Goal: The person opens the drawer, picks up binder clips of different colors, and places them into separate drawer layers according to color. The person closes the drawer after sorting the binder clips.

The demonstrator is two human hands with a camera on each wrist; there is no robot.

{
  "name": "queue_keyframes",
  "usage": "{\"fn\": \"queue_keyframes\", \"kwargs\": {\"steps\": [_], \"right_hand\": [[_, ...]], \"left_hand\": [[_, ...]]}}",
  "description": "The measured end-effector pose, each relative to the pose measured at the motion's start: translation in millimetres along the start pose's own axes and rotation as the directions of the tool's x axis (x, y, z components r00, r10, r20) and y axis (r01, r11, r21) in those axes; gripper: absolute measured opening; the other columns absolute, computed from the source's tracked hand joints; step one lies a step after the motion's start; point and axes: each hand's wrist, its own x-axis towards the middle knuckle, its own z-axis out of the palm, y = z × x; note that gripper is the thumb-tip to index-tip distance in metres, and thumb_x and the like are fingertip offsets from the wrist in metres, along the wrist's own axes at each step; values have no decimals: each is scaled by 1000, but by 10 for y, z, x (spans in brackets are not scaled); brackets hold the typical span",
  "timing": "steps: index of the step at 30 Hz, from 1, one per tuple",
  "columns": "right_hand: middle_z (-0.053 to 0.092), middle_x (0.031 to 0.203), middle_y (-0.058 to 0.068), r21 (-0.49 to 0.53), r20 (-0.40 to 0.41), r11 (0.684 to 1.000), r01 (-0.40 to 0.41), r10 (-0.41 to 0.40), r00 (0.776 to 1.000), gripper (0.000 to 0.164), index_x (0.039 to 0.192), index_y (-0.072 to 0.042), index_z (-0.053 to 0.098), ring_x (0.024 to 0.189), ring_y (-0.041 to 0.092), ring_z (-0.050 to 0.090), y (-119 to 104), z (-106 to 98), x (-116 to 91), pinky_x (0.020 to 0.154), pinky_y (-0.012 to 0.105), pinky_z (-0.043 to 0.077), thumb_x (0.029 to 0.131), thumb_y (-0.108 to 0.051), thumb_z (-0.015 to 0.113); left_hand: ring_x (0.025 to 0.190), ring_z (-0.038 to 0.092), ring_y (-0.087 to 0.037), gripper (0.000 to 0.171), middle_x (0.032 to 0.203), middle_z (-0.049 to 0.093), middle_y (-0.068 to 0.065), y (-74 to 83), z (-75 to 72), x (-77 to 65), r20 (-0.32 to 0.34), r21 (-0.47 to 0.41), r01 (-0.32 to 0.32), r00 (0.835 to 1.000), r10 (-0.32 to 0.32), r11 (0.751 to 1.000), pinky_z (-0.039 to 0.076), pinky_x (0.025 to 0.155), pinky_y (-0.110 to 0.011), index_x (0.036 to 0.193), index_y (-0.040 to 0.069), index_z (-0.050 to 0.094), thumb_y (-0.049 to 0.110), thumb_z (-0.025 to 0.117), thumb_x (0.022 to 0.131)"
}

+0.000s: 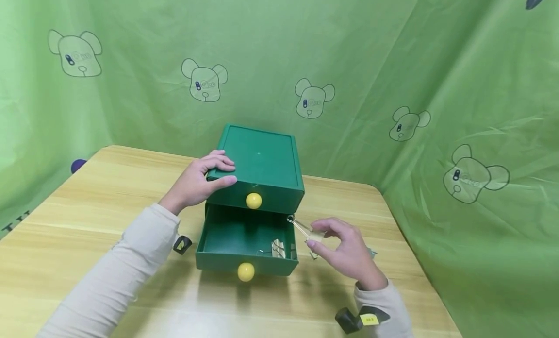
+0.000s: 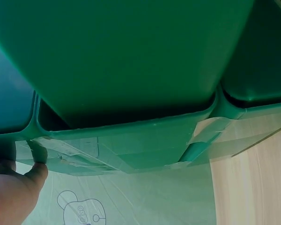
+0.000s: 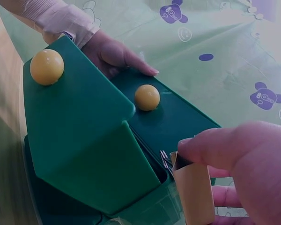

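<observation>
A green two-drawer cabinet (image 1: 261, 156) stands on the table, its lower drawer (image 1: 205, 259) pulled out and its upper drawer (image 1: 279, 197) closed. My left hand (image 1: 198, 180) rests on the cabinet's top left edge, thumb laid along the front edge. Beside the open drawer's right wall, my right hand (image 1: 342, 245) pinches a gold binder clip (image 3: 193, 192) between thumb and fingers. One wire handle of that clip points toward the cabinet. Inside the drawer, near its front right corner, lies gold binder clip metal (image 1: 278, 248); how many clips is unclear.
Yellow round knobs (image 1: 246, 272) stick out from both drawer fronts. A small gold piece (image 1: 313, 255) shows below the right fingers, and a teal item (image 1: 372, 253) lies partly behind that hand. Green printed cloth (image 1: 262, 56) hangs behind the wooden table (image 1: 166, 299).
</observation>
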Motion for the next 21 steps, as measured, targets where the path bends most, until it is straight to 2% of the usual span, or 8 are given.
{"fn": "queue_keyframes", "kwargs": {"steps": [6, 12, 18, 21], "right_hand": [[70, 101, -2, 16, 15, 1000, -10, 10, 1000, 29, 103, -9, 69, 86, 11, 63, -64, 30, 39, 75, 31, 55, 77, -13, 81], [70, 103, 3, 39, 28, 999, -26, 25, 999, 29, 103, -8, 69, 89, 12, 64, -120, 61, 88, 77, 32, 55, 78, -16, 81], [69, 103, -2, 68, 33, 997, -25, 23, 999, 27, 103, -9, 70, 90, 12, 63, -120, 106, 112, 78, 32, 55, 79, -16, 80], [69, 103, 0, 84, 32, 996, -23, 21, 999, 26, 103, -10, 70, 90, 13, 63, -122, 122, 120, 78, 33, 55, 80, -16, 80]], "left_hand": [[141, 29, -20, 29, 126, 61, -7, 2, 0, 1, 0, 4, 6, 1000, -6, 1000, 17, 116, -48, 112, 5, 71, 22, 72, 88], [141, 28, -20, 29, 126, 61, -7, 8, -2, 3, -6, 4, 7, 1000, -7, 1000, 16, 116, -47, 111, 5, 71, 22, 72, 88], [142, 27, -21, 30, 127, 60, -7, -4, 1, -3, -2, 2, 19, 1000, -19, 1000, 15, 116, -48, 112, 5, 71, 22, 72, 88], [142, 27, -20, 30, 127, 61, -7, -11, 8, 2, 1, 0, 17, 1000, -17, 1000, 15, 116, -47, 112, 5, 71, 22, 72, 88]]}}
